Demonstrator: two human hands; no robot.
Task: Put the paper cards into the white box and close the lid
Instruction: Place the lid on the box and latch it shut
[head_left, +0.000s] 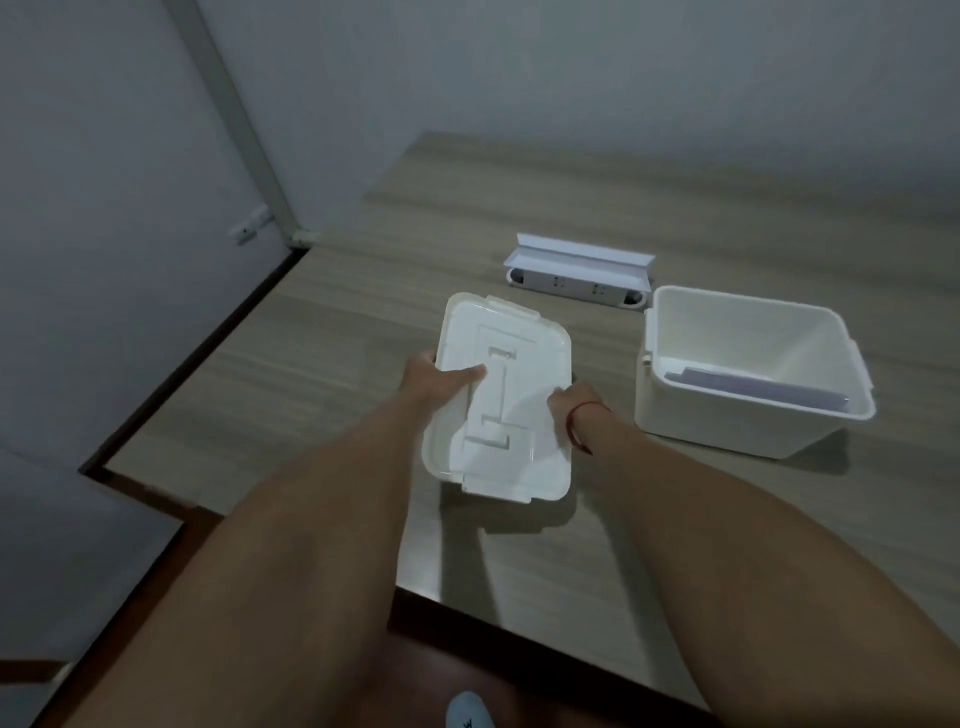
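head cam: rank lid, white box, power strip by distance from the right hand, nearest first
1. Lid: held by the right hand at its right edge, left hand opposite.
2. White box: to the right, open, cards inside.
3. Power strip: farther back on the table.

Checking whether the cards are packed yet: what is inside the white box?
Pale paper cards lie flat on the bottom of the open white box. The near wall covers their front edge, so their number cannot be told. The lid is off, held by both hands.
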